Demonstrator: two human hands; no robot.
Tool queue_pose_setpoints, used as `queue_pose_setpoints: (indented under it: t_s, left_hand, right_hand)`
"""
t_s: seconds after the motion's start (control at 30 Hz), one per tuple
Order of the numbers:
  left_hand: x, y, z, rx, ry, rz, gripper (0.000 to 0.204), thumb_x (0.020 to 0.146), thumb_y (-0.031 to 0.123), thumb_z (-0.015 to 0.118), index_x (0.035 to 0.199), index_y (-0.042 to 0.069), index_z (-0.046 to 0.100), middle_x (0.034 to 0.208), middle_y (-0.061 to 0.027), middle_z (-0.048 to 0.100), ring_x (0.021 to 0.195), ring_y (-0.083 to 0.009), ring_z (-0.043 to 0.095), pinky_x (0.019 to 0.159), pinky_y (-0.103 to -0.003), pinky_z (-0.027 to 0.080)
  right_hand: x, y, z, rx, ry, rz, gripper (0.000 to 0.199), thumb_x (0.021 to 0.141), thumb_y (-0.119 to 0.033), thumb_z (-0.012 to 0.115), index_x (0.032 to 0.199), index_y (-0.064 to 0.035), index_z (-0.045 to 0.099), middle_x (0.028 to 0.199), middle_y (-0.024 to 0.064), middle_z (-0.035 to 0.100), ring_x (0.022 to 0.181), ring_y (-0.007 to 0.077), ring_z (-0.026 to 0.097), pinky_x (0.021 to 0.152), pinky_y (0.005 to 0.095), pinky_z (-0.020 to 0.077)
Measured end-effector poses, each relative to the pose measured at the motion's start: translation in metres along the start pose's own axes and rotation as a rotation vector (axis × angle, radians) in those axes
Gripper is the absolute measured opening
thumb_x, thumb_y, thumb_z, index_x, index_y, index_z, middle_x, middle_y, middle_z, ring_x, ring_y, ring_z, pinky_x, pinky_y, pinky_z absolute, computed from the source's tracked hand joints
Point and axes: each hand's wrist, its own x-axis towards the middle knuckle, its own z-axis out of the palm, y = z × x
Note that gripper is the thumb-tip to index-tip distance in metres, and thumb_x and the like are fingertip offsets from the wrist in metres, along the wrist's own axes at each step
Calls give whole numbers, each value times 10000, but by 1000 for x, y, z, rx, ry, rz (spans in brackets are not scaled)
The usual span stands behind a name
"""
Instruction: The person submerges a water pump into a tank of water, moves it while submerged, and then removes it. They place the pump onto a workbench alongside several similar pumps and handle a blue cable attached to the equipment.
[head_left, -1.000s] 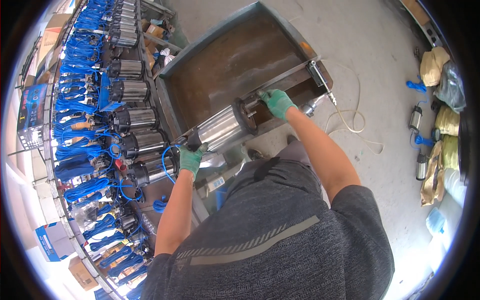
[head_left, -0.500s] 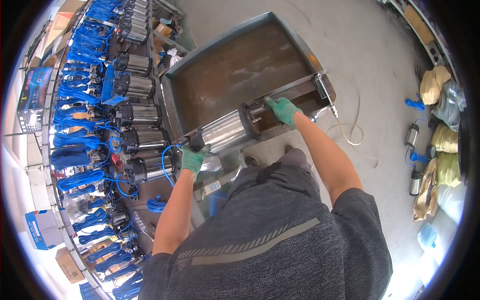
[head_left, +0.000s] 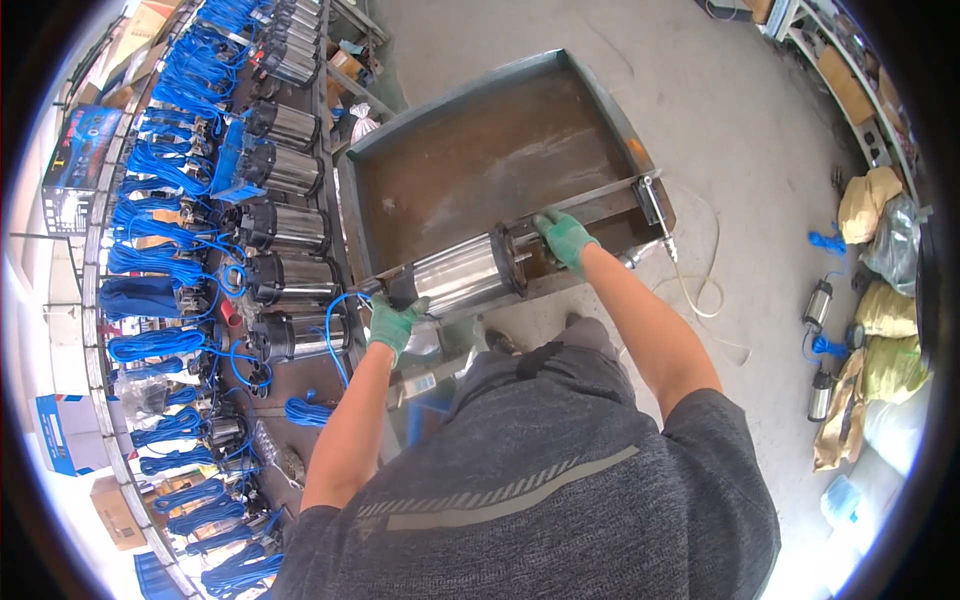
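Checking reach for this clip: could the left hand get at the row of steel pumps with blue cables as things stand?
Probably yes, but not freely: the left hand is gripping the end of the steel pump lying across the metal tray. The row of pumps lies close beside it with nothing between.

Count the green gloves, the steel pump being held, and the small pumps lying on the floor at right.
Green gloves: 2
Held pump: 1
Floor pumps: 2
Total: 5
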Motion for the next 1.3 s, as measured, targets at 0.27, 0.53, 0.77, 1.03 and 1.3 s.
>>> queue_pose_setpoints:
  t_s: [0.27,0.53,0.77,1.03,1.3]
  left_hand:
    - [-26,35,8,-52,29,42,995,761,244,900,1452,-125,287,1416,-258,495,1277,-308,523,1094,-369,424]
    - [-53,80,5,-351,-102,-81,1102,779,255,883,1513,-151,170,1489,-301,421,1343,-347,493,1128,-384,407]
    - [-3,-9,15,-263,-59,15,960,784,246,892,1444,-73,273,1399,-213,529,1231,-286,563,1034,-366,467]
    - [1,-11,10,-398,-102,-41,1036,790,23,843,1525,-36,115,1502,-258,370,1267,-378,529,945,-491,587]
    - [21,-42,14,-334,-213,47,944,879,459,649,1560,22,164,1584,-187,333,1424,-299,361,1186,-367,311]
  right_hand:
    - [10,18,-40,-990,120,-1112,475,965,-411,681,1249,-35,617,986,108,671,732,213,642,702,325,542]
    - [20,2,-20,-451,-85,15,438,1024,-475,525,1119,-63,640,952,114,681,745,289,663,720,449,553]
    - [-30,-5,-40,-1077,-50,-683,484,981,-365,567,1388,-107,526,1292,204,610,1130,397,620,940,498,507]
    - [4,-5,-17,-709,18,-394,444,1012,-426,528,1189,-44,670,1128,235,687,1055,405,648,957,456,506]
    - [-7,-4,-13,-919,149,-446,436,962,-445,602,1211,-89,645,1068,166,661,973,365,649,923,437,525]
